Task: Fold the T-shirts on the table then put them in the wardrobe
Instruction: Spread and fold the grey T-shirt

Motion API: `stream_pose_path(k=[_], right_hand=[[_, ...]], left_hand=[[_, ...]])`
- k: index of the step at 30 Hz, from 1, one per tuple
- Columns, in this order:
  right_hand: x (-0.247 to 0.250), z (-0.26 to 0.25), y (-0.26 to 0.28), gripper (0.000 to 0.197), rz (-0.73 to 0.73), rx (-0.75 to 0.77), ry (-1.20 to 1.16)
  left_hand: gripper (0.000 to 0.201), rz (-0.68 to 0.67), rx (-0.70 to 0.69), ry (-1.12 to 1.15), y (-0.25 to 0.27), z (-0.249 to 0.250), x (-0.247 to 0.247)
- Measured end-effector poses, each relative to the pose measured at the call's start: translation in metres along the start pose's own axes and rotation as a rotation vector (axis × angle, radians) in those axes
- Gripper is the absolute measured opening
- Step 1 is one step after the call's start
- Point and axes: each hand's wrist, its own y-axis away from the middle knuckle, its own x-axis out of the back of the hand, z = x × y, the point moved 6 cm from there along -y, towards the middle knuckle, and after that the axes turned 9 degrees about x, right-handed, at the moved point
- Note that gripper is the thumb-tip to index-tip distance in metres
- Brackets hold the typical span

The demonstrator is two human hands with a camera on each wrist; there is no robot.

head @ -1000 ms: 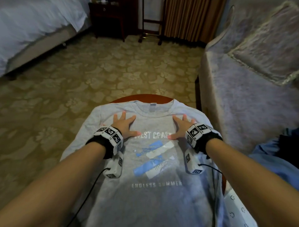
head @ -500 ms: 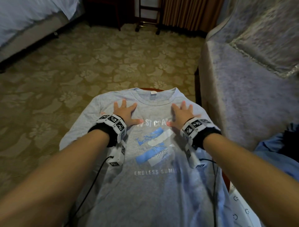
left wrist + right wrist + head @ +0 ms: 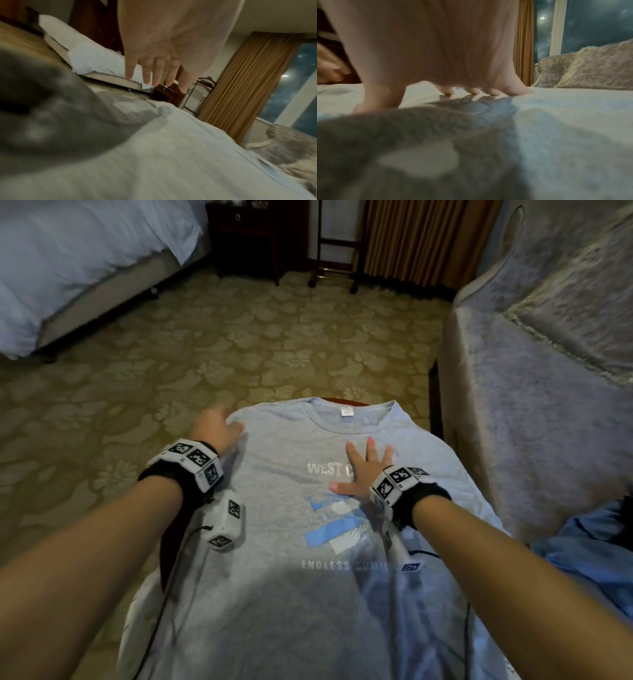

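The head camera looks down from above at the shirt (image 3: 291,594). Both wrist cameras sit very low over it, facing the curtain (image 3: 248,81).

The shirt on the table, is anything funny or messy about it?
Nothing much. The grey T-shirt lies flat, print up, unfolded, collar away from the person. Its edges hang over the small table. The right hand presses it; the left hand is at its shoulder.
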Motion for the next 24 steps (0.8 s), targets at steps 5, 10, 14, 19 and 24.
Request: stream_pose_path(k=[5,10,14,19,24], right_hand=[[0.014,-0.004,0.011,0.104,-0.057,-0.015,0.064],[0.010,-0.001,0.007,0.104,-0.048,-0.024,0.068],[0.010,-0.001,0.007,0.104,-0.052,-0.030,0.065],[0.009,0.000,0.004,0.105,-0.061,-0.036,0.061],[0.006,0.003,-0.003,0.105,-0.039,-0.019,0.050]], left_hand=[[0.032,-0.223,0.285,-0.108,-0.008,-0.062,0.011],[0.033,-0.212,0.300,-0.109,-0.008,-0.078,0.014],[0.022,-0.121,0.290,-0.020,-0.010,-0.081,0.027],[0.010,0.172,0.128,-0.048,-0.017,-0.057,0.050],[0.024,0.152,-0.026,-0.192,-0.009,-0.026,0.035]])
